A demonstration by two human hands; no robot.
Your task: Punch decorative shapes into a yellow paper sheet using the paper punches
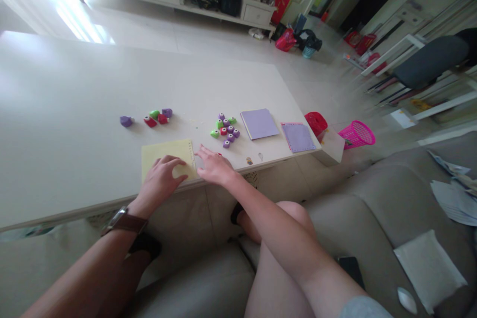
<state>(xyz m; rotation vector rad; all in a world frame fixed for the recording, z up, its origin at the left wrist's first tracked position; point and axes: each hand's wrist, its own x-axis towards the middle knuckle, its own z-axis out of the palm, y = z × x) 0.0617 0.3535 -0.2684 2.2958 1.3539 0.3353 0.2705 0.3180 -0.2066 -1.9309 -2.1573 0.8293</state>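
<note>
Closest to the camera lay two forearms, the left one (84, 271) with a brown-strapped watch (125, 222), the right one (294, 243) above a bare leg (274, 283). Yellow paper (154, 153) was flat at the near edge of the white table (74, 104), its right side showing a row of small cuts. On it rested the left hand (163, 173), curved and relaxed, thumb apart from fingers — nothing was gripped. The right hand (215, 165) was also loose, its index finger stretched out by the paper's right edge; a small red thing (219, 154) showed partly behind it. Farther stood a cluster of small coloured pieces (225, 130), another group (158, 117) more to the left, and two purple sheets (260, 124) (298, 137) to the right — one with a pink border.
</note>
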